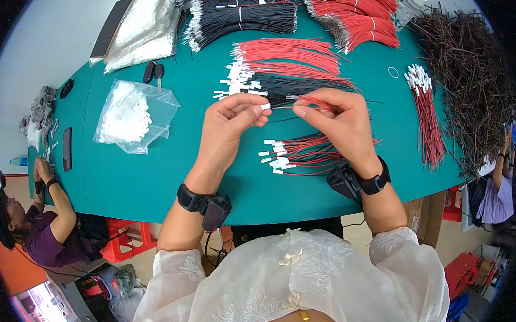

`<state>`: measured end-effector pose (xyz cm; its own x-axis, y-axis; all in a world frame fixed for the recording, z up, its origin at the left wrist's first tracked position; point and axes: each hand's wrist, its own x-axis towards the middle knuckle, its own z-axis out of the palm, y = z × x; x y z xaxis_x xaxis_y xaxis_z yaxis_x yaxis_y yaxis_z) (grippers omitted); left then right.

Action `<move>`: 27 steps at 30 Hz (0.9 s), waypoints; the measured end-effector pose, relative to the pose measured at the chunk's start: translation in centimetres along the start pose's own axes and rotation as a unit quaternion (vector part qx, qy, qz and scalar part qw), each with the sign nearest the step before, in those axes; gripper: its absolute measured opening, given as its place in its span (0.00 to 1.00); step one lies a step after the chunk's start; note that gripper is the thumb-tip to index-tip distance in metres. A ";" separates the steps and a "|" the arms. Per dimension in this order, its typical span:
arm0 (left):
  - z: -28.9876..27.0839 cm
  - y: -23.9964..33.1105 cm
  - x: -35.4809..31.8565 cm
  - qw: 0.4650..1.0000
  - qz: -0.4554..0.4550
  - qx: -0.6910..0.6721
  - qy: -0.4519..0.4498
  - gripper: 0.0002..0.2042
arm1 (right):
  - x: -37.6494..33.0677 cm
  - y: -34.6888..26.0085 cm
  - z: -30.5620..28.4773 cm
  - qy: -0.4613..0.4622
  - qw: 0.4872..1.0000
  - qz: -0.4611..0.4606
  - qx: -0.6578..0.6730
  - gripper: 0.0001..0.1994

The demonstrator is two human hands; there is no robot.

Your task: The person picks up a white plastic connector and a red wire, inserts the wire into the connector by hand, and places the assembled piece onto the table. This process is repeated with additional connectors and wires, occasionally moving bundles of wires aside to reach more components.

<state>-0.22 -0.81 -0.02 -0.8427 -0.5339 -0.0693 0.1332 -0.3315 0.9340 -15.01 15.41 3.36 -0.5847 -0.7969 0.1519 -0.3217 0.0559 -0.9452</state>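
My left hand (228, 124) pinches a small white connector housing (265, 106) between thumb and fingertips. Closed round several red wires (318, 102) is my right hand (344, 122), and one wire end reaches toward the housing. Whether the wire sits inside the housing is too small to tell. Just beyond my hands lie loose red wires (293, 52) and black wires (303, 83), with white connectors (239, 78) at their left ends. Nearer to me, below my hands, rests a pile of red and black wires with white connectors (278, 156).
A clear bag of white housings (126, 116) lies left on the green table (152, 184). Tied black bundles (248, 17) and red bundles (364, 29) line the back. Finished-looking wires (426, 117) and a dark wire heap (461, 72) are at right. A co-worker (44, 225) sits left.
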 end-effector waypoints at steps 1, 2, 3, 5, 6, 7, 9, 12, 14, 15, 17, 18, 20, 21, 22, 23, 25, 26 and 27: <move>0.1 0.0 0.0 1.000 0.004 0.004 -0.001 0.08 | -0.1 -0.1 0.0 0.006 1.000 -0.011 -0.006 0.06; 0.1 0.0 0.0 1.000 0.008 0.007 -0.002 0.08 | -0.2 -0.1 0.0 0.013 1.000 -0.021 -0.011 0.06; 0.2 0.0 -0.1 1.000 0.012 0.011 -0.003 0.08 | -0.3 -0.2 0.0 0.019 0.999 -0.032 -0.017 0.06; 0.3 0.0 -0.1 1.000 0.017 0.023 -0.007 0.08 | -0.5 -0.6 -0.1 0.023 0.999 -0.032 -0.035 0.06; 0.3 0.0 -0.2 0.999 0.023 0.036 -0.011 0.08 | -0.5 -0.8 -0.2 0.027 0.998 -0.032 -0.053 0.06; 0.3 0.0 -0.2 0.998 0.029 0.048 -0.015 0.08 | -0.5 -0.8 -0.2 0.032 0.996 -0.032 -0.070 0.06; 0.5 0.1 -0.3 0.998 0.026 0.047 -0.015 0.08 | -0.5 -0.7 -0.2 0.033 0.997 -0.029 -0.067 0.06; 0.6 0.3 -0.4 0.999 0.021 0.044 -0.014 0.08 | -0.4 -0.5 -0.1 0.034 0.997 -0.023 -0.060 0.06; 0.6 0.3 -0.4 0.999 0.013 0.038 -0.012 0.08 | -0.4 -0.3 -0.1 0.037 0.997 -0.029 -0.058 0.06; 0.6 0.3 -0.4 0.999 0.009 0.036 -0.010 0.08 | -0.4 -0.3 0.0 0.038 0.997 -0.032 -0.057 0.06; 0.6 0.4 -0.4 1.000 0.005 0.029 -0.010 0.08 | -0.4 -0.1 0.1 0.039 0.997 -0.039 -0.056 0.06; 0.6 0.4 -0.4 1.000 0.001 0.022 -0.011 0.08 | -0.4 0.0 0.2 0.041 0.997 -0.045 -0.055 0.06; 0.5 0.4 -0.4 1.000 -0.002 0.016 -0.011 0.08 | -0.3 0.0 0.2 0.042 0.996 -0.053 -0.054 0.06; 0.4 0.4 -0.4 1.000 -0.004 0.011 -0.015 0.08 | -0.3 0.0 0.2 0.041 0.996 -0.059 -0.056 0.06; 0.3 0.4 -0.4 1.000 -0.006 0.007 -0.019 0.08 | -0.4 0.0 0.3 0.040 0.995 -0.066 -0.058 0.06; 0.3 0.3 -0.5 1.000 -0.009 0.003 -0.024 0.08 | -0.4 0.0 0.3 0.040 0.995 -0.072 -0.060 0.06; 0.4 0.4 -0.5 1.000 -0.009 0.003 -0.025 0.08 | -0.4 -0.1 0.4 0.042 0.994 -0.079 -0.061 0.06; 0.4 0.4 -0.5 1.000 -0.010 0.004 -0.027 0.08 | -0.4 -0.1 0.5 0.044 0.993 -0.086 -0.062 0.06; 0.5 0.4 -0.6 1.000 -0.011 0.005 -0.029 0.08 | -0.4 -0.1 0.6 0.046 0.993 -0.092 -0.063 0.06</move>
<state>0.06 -0.29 0.53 -0.8744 -0.4801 -0.0698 0.1095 -0.3354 0.9357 -14.27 15.38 3.23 -0.5707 -0.7426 0.3505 -0.5170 -0.0067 -0.8560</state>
